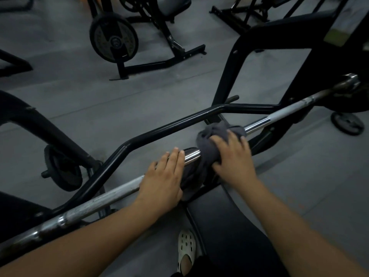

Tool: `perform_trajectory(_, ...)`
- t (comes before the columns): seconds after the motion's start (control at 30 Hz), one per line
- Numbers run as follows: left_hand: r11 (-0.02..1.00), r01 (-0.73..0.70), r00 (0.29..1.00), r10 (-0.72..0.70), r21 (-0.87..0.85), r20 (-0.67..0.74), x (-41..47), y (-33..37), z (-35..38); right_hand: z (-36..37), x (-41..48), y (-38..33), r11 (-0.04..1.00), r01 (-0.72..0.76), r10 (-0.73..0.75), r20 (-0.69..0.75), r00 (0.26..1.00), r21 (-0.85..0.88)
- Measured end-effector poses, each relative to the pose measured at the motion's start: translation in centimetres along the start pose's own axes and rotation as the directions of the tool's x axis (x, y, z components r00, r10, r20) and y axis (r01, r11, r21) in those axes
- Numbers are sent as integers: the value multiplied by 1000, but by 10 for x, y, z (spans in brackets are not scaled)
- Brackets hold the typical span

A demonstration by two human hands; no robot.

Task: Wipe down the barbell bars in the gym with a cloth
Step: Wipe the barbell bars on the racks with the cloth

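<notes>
The long silver steel barbell bar is running from the near left up toward the far right, in front of you. Your left hand is resting on top of it, fingers lying fairly straight and relaxed, clenching nothing. Just to its right, your right hand is gripping the dark grey cloth, which is bunching around the bar's shiny middle, above the black padded surface.

Gym: weight plates, bench rack.
</notes>
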State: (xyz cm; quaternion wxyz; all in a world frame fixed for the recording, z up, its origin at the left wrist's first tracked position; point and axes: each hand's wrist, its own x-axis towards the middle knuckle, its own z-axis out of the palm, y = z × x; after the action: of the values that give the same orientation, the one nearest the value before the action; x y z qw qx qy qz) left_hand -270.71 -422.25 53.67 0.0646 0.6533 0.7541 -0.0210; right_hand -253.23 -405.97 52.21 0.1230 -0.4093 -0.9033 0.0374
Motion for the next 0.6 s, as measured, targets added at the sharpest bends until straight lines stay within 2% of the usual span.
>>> perform_trajectory(0.07, 1000, -28, 1000, 28, 2, -9, 5, -1, -1, -10, 21, 27, 993, -114, 115, 15, 993, -28)
perform_trajectory(0.17, 998, -57, 998, 57, 5, -5, 17, 4, -8, -7, 21, 8, 980, -198, 198, -7, 980, 18)
perform_trajectory(0.27, 998, -64, 998, 64, 4, 7, 32, 17, -14, 3, -7, -4, 998, -25, 25, -1, 1000, 56)
perform_trajectory(0.33, 996, -89, 996, 89, 19, 19, 39, 25, -16, 0, -3, 26, 999, 49, -49, -9, 999, -4)
perform_trajectory(0.43, 991, -127, 991, 125, 45, 35, 52, 34, -18, -18, 32, 76, 984, -178, 177, -50, 983, -28)
perform_trajectory(0.5, 989, -137, 990, 135, 55, 31, 63, 39, -18, -23, 48, 78, 957, -289, 288, -43, 957, -19)
perform_trajectory(0.57, 988, -144, 989, 142, 56, 43, 73, 46, -18, -17, 43, 61, 959, -283, 283, -37, 958, 8)
perform_trajectory(0.6, 988, -145, 989, 142, 52, 48, 78, 50, -17, -12, 33, 55, 975, -220, 222, -46, 974, 31)
